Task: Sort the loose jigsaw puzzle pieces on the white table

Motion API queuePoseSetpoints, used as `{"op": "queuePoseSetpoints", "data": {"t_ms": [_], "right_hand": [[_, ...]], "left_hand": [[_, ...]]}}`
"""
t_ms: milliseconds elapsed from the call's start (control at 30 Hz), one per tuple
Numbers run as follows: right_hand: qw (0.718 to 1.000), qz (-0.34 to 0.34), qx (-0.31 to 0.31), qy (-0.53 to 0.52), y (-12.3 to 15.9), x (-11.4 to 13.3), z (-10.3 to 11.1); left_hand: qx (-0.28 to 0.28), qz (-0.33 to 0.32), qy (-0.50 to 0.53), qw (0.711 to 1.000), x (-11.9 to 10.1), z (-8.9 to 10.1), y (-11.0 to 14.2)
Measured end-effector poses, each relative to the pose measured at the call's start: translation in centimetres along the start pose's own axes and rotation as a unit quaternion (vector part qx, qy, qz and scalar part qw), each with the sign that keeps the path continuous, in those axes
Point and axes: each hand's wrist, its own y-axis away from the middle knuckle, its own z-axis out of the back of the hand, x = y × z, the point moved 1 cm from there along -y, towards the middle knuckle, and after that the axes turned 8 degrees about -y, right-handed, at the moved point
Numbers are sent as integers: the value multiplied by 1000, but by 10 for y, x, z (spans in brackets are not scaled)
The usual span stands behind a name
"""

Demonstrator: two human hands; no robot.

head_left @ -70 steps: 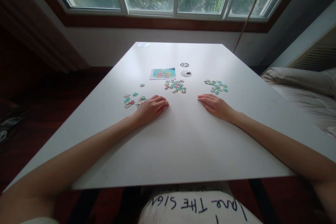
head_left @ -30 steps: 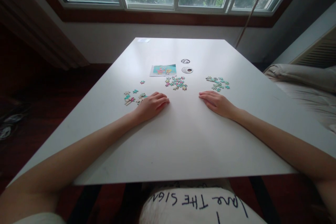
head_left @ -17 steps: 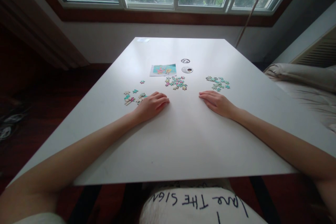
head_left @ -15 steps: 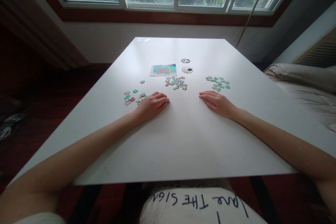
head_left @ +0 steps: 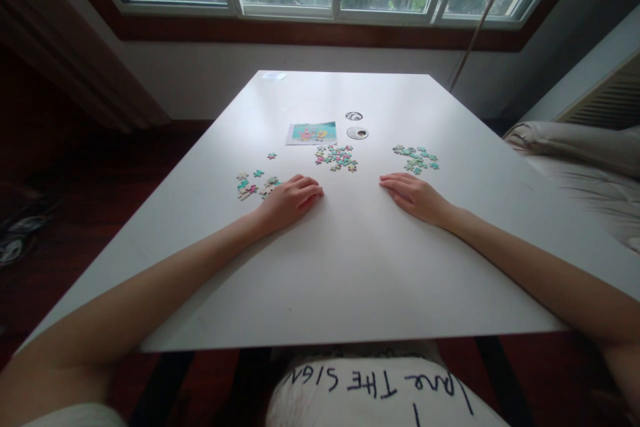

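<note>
My left hand (head_left: pixel 290 201) lies palm down on the white table (head_left: pixel 350 267), fingers stretched out and holding nothing. Just to its left is a small cluster of puzzle pieces (head_left: pixel 253 186). My right hand (head_left: pixel 413 196) also rests flat with its fingers extended and nothing in it. Beyond it lies a second group of pieces (head_left: pixel 415 158), and a third heap of pieces (head_left: pixel 336 157) sits between and past both hands. A small picture card (head_left: pixel 311 133) lies behind the middle heap.
Two round lids or discs (head_left: pixel 357 133) lie to the right of the card. A bed with a pillow (head_left: pixel 575 147) stands at the right. A thin stick (head_left: pixel 473 33) leans by the window wall. Dark floor at the left.
Both hands stay flat in the same spots. The view tilted slightly down after the earliest frame; nothing on the table has moved.
</note>
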Motion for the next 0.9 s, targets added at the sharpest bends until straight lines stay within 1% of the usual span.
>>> {"op": "queuePoseSetpoints", "data": {"t_ms": [900], "right_hand": [[1000,-4,2,-10,1,-1,0]], "left_hand": [[0,3,-9,1000,-1,1,-1]]}}
